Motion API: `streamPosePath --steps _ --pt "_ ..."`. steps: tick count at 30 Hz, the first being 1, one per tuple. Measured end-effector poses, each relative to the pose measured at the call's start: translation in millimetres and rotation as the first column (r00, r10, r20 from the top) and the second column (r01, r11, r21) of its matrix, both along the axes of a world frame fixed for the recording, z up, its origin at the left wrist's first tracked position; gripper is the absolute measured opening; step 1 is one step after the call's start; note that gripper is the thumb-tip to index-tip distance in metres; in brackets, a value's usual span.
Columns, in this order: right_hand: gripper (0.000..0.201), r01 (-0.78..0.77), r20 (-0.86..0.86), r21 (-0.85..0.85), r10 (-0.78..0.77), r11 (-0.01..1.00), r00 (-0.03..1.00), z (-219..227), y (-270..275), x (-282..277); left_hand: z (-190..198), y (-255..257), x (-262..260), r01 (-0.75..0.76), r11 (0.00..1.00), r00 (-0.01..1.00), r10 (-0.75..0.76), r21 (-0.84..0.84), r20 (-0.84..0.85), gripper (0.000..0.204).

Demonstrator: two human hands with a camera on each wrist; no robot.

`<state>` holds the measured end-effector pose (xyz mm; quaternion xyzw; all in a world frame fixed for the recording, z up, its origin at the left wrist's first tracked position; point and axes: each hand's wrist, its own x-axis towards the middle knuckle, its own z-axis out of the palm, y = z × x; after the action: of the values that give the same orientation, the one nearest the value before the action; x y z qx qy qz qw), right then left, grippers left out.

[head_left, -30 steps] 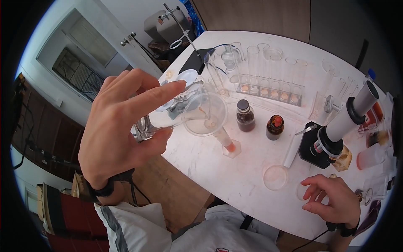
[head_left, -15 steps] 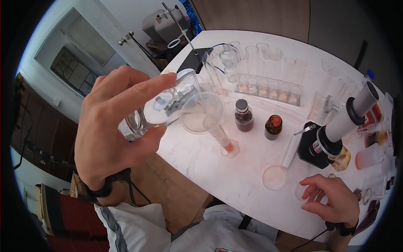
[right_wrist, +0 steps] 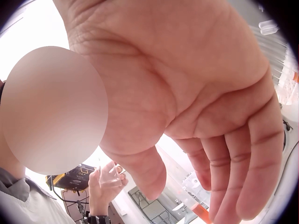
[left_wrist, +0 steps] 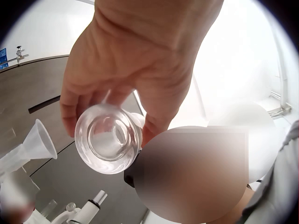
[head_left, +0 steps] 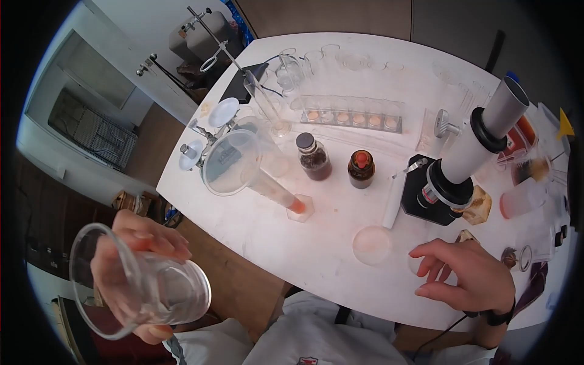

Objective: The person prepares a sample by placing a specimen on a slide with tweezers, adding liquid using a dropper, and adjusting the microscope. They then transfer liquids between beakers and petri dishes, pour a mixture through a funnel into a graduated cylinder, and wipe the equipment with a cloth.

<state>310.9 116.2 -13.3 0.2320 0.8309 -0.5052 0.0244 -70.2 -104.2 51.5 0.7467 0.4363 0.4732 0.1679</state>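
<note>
In the head view my left hand grips a clear glass beaker, tilted on its side, off the table's left edge. The left wrist view shows the beaker's round base under the palm. A wide clear funnel sits on top of a graduated cylinder with reddish liquid near its hexagonal foot. My right hand hangs over the table's right front with loosely bent fingers and holds nothing; its palm fills the right wrist view. A petri dish lies to its left.
Two dark bottles, one grey-capped and one red-topped, stand mid-table. Behind them is a test-tube rack. A microscope stands to the right, a small balance and a ring stand at the back left.
My left hand has drawn the beaker away from the funnel, down and to the left, turning its mouth leftward. The head view has shifted. My right hand keeps its loose pose.
</note>
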Motion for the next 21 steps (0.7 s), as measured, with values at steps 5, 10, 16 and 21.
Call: streamPosePath --steps 5,10,16,21 --pt "0.048 -0.013 -0.005 0.011 0.013 1.000 1.000 0.0 0.2 1.0 -57.6 18.6 50.3 -0.042 0.943 0.904 0.177 -0.331 0.389 0.077" --pt "0.048 -0.037 0.003 0.036 0.036 0.999 0.999 0.3 -0.3 2.1 -101.7 45.9 81.2 -0.118 0.785 0.826 0.418 -0.608 0.379 0.064" --pt "0.048 -0.056 0.014 0.057 0.056 0.997 0.998 1.3 -0.1 2.3 -143.6 81.3 87.9 -0.283 0.838 0.906 0.393 -0.467 0.156 0.059" --pt "0.048 -0.070 0.021 0.059 0.069 0.996 0.997 1.8 0.9 3.1 -152.8 100.2 93.4 -0.395 0.791 0.880 0.471 -0.467 0.054 0.058"
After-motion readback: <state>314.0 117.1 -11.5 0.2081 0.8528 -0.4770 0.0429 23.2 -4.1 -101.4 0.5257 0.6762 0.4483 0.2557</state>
